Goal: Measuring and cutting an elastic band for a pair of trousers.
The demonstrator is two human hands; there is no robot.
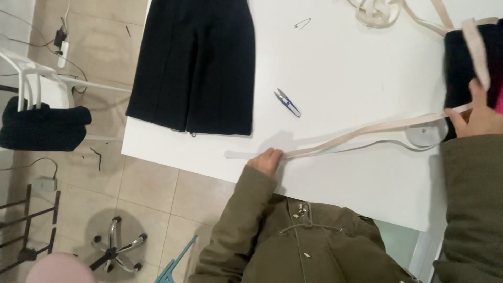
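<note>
I am looking down at a white desk (340, 68). My left hand (268, 160) rests near the front edge, its fingers closed on a flat beige strap (361, 133), pinching it against the surface; a short tail of strap sticks out past my knuckles to the left. From there the strap runs, doubled, across the desk to my right hand (479, 116), whose fingers clamp it beside a bundle of dark fabric (463, 63). That bundle is cut off by the right edge, so I cannot tell what it is. More strap lies looped at the top edge, partly out of view. Small thread snips with a purple grip (287, 102) lie between my hands, clear of the strap. A dark pleated garment (196, 63) hangs over the far left corner. A safety pin (303, 22) lies beyond.
</note>
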